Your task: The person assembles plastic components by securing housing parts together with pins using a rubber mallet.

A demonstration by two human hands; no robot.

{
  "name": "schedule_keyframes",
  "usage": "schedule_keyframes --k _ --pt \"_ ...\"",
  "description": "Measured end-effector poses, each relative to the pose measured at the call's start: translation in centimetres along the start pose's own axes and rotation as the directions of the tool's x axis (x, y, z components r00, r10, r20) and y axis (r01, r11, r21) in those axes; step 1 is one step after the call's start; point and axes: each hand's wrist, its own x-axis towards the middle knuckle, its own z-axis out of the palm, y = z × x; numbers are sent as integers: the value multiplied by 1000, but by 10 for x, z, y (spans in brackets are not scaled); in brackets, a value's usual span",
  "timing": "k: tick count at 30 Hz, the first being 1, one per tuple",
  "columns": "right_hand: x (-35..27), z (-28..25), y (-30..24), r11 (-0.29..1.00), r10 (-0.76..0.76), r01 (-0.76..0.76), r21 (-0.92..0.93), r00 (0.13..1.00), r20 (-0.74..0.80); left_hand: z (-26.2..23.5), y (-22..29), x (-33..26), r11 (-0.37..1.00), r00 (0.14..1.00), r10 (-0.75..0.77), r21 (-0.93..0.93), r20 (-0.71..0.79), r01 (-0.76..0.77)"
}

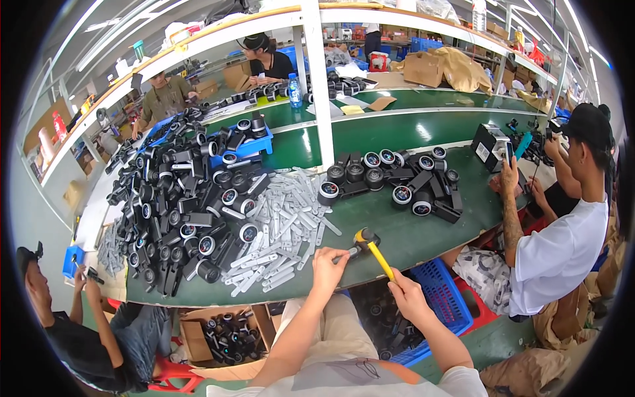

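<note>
The head camera (317,390), left of a pair, sits on the wearer's head and faces forward and steeply downward over the green worktable (367,217). The forearms (299,331) enter from the 5-to-7 o'clock sector; the left hand (327,266) appears at 6 o'clock from centre, the right hand (408,296) between 4 and 5, both at close range. The fisheye lens bends the white shelf (397,18), farther off, into an arc from 9 to 2 o'clock. Beyond it, depth probably cannot be judged reliably.

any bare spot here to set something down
Bare green tabletop lies between the hammer and the smaller black-part cluster, to the front edge; another green stretch lies behind that cluster. Crowded: the left, under the black-part heap and grey strips.
</note>
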Motion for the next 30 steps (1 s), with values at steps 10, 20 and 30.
schedule_keyframes --k 10,20,30 --pt "2 1 6 998 -25 26 -55 1000 11 0 3 1 1000 1000 -10 -2 22 11" --pt "10 -9 -3 999 -16 14 40 999 32 -1 4 7 1000 999 -20 5 46 20" --pt "10 -6 0 998 -9 9 56 1000 -1 0 7 6 999 998 -48 -3 44 48"
